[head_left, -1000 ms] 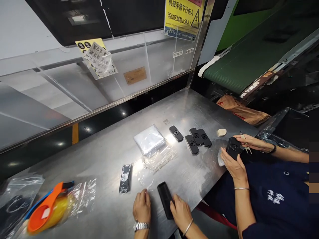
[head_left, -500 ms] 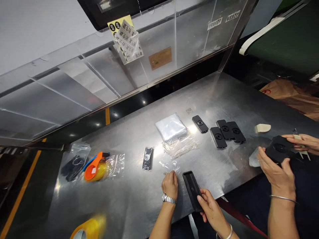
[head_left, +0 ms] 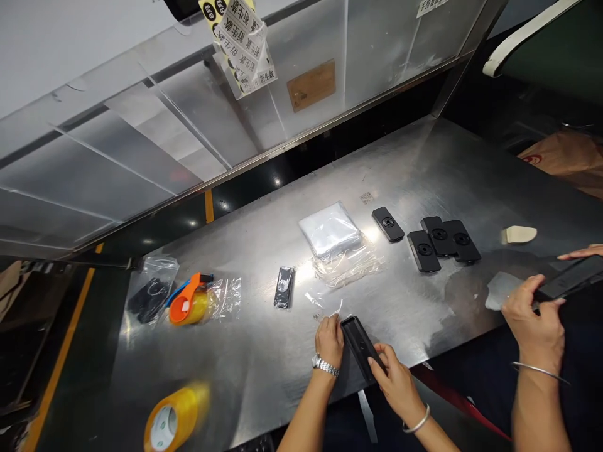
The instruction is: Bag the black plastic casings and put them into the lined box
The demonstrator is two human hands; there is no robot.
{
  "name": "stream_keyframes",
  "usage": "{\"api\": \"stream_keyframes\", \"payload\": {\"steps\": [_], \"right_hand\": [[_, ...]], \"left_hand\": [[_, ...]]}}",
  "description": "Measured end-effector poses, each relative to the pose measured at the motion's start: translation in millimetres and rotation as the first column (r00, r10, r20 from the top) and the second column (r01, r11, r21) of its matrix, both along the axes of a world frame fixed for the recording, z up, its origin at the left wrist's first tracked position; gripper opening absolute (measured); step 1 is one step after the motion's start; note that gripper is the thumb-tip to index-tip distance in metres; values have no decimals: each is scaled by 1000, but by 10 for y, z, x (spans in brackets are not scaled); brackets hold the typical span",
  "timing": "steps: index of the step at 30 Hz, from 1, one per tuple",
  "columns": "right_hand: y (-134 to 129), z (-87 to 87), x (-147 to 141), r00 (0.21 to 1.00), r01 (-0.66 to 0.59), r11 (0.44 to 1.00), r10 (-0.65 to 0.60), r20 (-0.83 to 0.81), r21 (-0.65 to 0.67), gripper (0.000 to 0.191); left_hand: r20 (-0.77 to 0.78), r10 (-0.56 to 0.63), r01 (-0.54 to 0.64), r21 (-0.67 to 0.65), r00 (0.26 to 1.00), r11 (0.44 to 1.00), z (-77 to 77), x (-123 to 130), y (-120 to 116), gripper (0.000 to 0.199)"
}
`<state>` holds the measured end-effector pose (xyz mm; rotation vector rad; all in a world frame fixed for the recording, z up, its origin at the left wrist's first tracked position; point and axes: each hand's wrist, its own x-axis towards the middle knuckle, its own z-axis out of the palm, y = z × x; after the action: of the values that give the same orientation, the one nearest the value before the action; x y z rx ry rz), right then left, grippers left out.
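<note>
My left hand [head_left: 328, 342], a metal watch at its wrist, is closed, with its fingertips pinching the edge of a clear plastic bag [head_left: 325, 304] on the metal table. In my right hand [head_left: 396, 380] is a long black plastic case [head_left: 360, 345], tilted, its hollow side facing up. The case's upper end comes close to my left fingers. Just beyond lie a stack of clear bags [head_left: 332, 229] and a black case in clear wrap [head_left: 283, 287].
Several black cases with round discs [head_left: 425, 250] lie to the right. At far right a co-worker's hand [head_left: 537, 320] holds another black piece. A tape roll [head_left: 172, 420], an orange tape dispenser [head_left: 188, 301] and a bag of black parts [head_left: 151, 298] are at left.
The view has shifted slightly. My right hand has brought the black case nearer my left hand, which has lifted the bag's edge a little. The co-worker's black piece has turned and moved right.
</note>
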<state>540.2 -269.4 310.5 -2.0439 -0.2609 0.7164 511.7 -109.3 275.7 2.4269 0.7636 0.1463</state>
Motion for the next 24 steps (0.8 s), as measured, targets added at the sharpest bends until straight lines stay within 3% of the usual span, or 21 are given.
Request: {"api": "stream_keyframes", "payload": {"steps": [9,24], "right_hand": [[29,-90,-31,992,-24,998,32,118,-65,21],[118,-157,-90,987,-40,995,54,149,-92,21]], "left_hand": [[1,130,-127,-180,992,975,-34,-6,13,17],[53,165,-138,-335,985,932,63,-1,-6,28]]}}
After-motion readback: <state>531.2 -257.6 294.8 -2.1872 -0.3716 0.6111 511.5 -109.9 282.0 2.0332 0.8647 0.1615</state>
